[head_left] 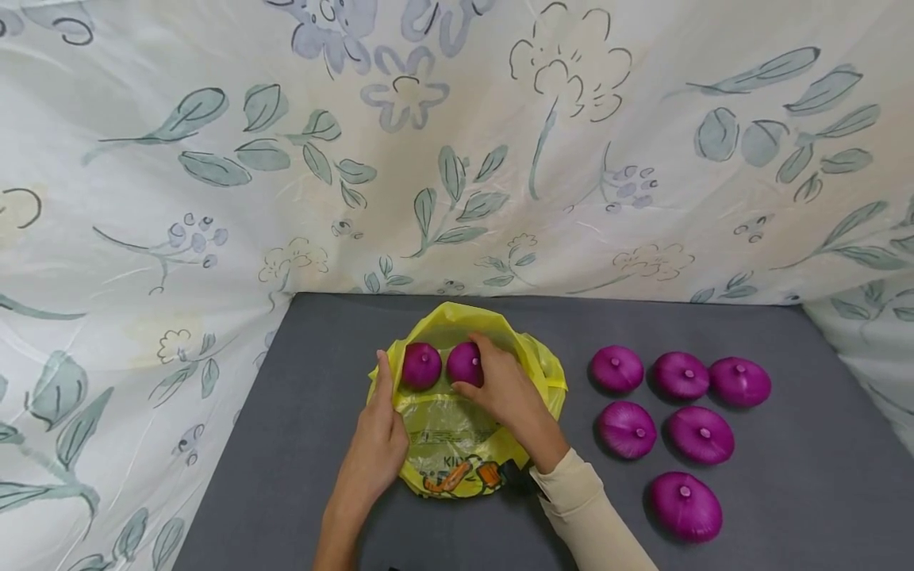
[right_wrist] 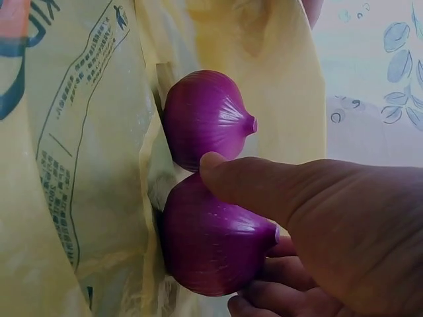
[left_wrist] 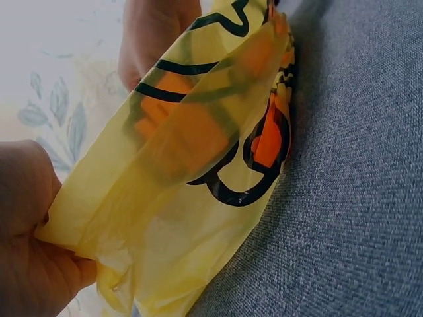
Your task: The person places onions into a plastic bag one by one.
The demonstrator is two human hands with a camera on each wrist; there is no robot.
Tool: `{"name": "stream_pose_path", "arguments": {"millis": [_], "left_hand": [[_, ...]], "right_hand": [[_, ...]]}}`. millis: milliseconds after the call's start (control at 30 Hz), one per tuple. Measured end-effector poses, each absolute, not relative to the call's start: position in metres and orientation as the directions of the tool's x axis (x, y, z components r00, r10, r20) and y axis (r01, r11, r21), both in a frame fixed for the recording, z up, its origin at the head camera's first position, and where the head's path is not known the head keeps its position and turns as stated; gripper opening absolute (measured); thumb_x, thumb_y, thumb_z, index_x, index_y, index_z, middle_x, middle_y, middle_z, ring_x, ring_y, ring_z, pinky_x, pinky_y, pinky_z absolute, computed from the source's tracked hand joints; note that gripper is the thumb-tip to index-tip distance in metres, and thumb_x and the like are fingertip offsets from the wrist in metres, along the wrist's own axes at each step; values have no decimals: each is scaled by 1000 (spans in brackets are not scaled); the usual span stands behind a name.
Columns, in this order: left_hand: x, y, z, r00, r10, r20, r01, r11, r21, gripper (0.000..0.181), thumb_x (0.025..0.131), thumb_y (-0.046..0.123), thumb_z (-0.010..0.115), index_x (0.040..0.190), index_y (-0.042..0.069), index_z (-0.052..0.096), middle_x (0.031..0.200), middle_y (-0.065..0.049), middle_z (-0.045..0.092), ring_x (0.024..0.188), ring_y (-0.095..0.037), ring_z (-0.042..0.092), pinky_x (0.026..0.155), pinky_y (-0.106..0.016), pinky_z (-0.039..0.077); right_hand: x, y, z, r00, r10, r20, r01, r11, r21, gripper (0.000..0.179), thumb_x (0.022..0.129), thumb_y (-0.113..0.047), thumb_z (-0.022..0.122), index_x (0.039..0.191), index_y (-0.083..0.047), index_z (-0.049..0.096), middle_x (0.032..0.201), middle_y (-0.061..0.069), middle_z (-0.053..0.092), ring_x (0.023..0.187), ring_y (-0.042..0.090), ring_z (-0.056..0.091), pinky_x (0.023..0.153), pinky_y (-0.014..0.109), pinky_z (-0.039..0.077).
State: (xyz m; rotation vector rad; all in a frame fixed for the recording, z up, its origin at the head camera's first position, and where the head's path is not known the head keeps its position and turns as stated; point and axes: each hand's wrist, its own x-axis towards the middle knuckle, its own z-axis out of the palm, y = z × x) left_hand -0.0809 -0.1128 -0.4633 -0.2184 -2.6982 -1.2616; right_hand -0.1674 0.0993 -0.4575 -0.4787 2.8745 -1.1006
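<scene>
Yellow bag (head_left: 457, 319) is pinched at the rim by the left hand (head_left: 378, 444), thumb against fingers; purple onion (head_left: 462, 366) is gripped inside it by the right hand (head_left: 510, 392), fingers spread only as wide as the onion; second onion (head_left: 421, 366) just beside, also in bag; six more onions (head_left: 701, 434) are laid on the grey table (head_left: 264, 476), to the bag's right

Floral cloth (head_left: 471, 131) hangs behind a grey tabletop (head_left: 286, 444).

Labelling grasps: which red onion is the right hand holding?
In the head view, the right red onion of two inside the yellow plastic bag; only it is gripped by the right hand.
</scene>
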Motion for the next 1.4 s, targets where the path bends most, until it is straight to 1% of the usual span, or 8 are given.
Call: {"name": "stream_pose_path", "arguments": {"millis": [300,600,667,833,1033,1133,1267,1400], "left_hand": [[-80,-111,-463,-972,71,224,218,625,750,88,100,-13,40,171,17,-5,174,-18,21,131,-38,52,95,-50,47],[-78,-110,-462,-975,74,207,207,625,752,88,101,-13,39,171,17,-6,175,-16,17,149,-34,40,102,-53,46],[-78,-110,-461,-974,76,216,215,627,749,88,101,-13,39,171,17,-5,175,-16,18,146,-35,44,101,-52,46],[-78,-110,-460,-969,77,233,227,644,730,88,100,-14,41,171,14,-3,172,-21,23,111,-35,60,86,-45,48],[-79,-109,-459,-971,87,223,226,641,733,89,100,-14,41,171,17,-4,172,-20,24,70,-19,45,66,-32,41],[-78,-108,-458,-973,89,212,219,637,739,90,100,-14,41,171,18,-4,173,-18,23,66,-16,39,62,-31,38],[-77,-108,-458,-977,90,195,207,636,744,89,100,-14,40,171,17,-4,172,-21,25,64,-13,36,60,-30,37],[-76,-108,-457,-981,83,177,190,628,755,88,101,-13,39,171,19,-5,154,-30,46,57,-9,28,55,-29,34]], "right_hand": [[-161,102,-440,-950,-283,128,-296,695,-656,87,88,-26,89,159,-5,43,128,16,71,107,30,73,83,42,61],[-147,106,-418,-958,-246,148,-281,692,-665,86,90,-32,87,161,-8,43,137,14,69,118,31,69,93,46,58],[-144,107,-410,-958,-237,162,-283,686,-671,84,91,-32,86,160,-9,44,135,14,69,115,30,70,89,45,59],[-136,112,-393,-954,-229,192,-298,682,-668,85,93,-33,84,163,-11,40,89,7,70,73,24,64,66,39,54],[-130,120,-379,-943,-209,257,-330,674,-662,86,93,-35,84,164,-13,40,102,3,69,83,21,63,85,43,55],[-128,124,-374,-947,-204,249,-320,670,-670,85,95,-35,82,165,-16,38,91,4,64,76,24,59,82,44,53],[-125,132,-371,-950,-181,252,-307,673,-673,85,95,-35,81,165,-18,37,113,10,72,87,27,68,84,48,57],[-124,145,-368,-952,-134,275,-289,691,-663,85,96,-34,80,165,-15,36,135,16,68,99,36,72,89,53,58]]}}
